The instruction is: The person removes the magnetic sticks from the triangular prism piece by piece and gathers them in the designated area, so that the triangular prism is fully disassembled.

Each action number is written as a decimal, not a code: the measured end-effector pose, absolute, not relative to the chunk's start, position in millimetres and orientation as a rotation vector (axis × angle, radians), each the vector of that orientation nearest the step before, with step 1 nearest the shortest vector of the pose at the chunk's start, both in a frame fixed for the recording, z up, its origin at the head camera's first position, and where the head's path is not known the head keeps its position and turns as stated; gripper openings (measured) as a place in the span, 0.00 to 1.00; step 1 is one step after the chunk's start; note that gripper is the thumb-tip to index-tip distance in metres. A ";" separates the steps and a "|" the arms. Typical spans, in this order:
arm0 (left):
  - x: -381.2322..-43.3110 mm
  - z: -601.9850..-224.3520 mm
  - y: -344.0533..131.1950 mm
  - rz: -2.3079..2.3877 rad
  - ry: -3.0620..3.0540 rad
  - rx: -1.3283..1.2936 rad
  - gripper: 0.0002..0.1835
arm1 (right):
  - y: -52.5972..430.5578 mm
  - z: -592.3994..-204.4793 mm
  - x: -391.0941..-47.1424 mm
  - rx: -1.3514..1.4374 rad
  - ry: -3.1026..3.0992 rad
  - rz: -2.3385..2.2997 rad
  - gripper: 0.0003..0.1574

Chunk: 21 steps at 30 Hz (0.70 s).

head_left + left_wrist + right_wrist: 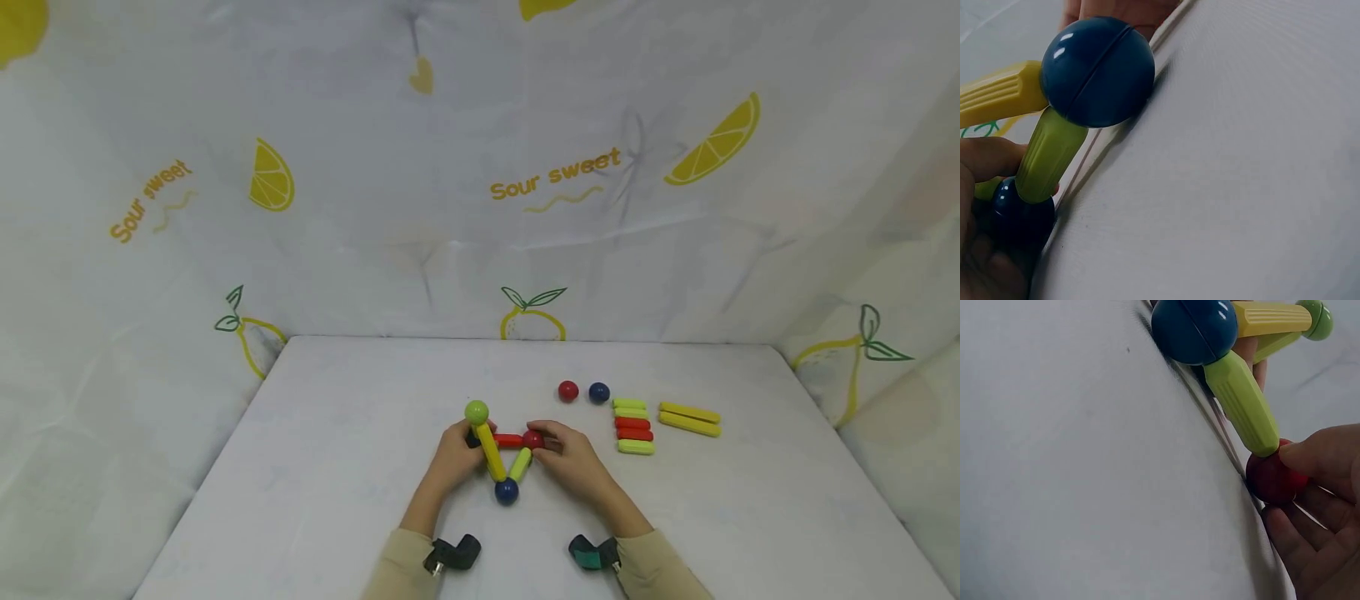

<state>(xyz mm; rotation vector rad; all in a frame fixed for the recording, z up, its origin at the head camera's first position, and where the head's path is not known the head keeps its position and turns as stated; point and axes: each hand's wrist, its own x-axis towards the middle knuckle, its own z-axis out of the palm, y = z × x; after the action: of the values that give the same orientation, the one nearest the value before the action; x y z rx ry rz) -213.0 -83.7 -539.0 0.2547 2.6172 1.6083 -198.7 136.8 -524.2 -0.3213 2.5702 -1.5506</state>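
On the white table, both hands hold a triangular frame of plastic rods and balls. My left hand point(453, 457) grips a dark blue ball point(1022, 215) at its left corner, thumb above and fingers below. With thumb and fingers, my right hand point(573, 462) pinches the red ball point(1272, 479) at the right corner. A red rod point(508, 440) spans the back, and a lime rod point(1242, 403) joins the red ball to a front blue ball point(506, 491). From that blue ball a yellow rod point(491, 452) rises to a light green ball point(476, 412).
Behind and right of the hands lie a loose red ball point(567, 391) and a loose blue ball point(598, 392). Further right are a column of short lime and red rods point(634, 423) and two longer yellow rods point(689, 418). A lemon-print cloth point(420, 250) hangs behind the table point(337, 467).
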 end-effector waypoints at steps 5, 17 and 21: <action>-217.4 -538.5 -84.5 1.604 2.561 0.285 0.09 | 135.4 -530.0 -198.8 -0.280 2.629 -1.555 0.23; -219.0 -539.0 -88.3 1.634 2.497 0.292 0.08 | 133.1 -532.8 -196.3 -0.351 2.686 -1.580 0.23; -218.6 -540.2 -87.9 1.631 2.492 0.284 0.07 | 132.1 -533.2 -194.3 -0.351 2.740 -1.559 0.23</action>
<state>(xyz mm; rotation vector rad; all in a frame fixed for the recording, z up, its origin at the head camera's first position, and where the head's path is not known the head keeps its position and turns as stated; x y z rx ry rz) -218.6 -87.9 -540.2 0.2836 2.4925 1.6305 -194.3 132.1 -533.2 -0.3511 2.7395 -1.5586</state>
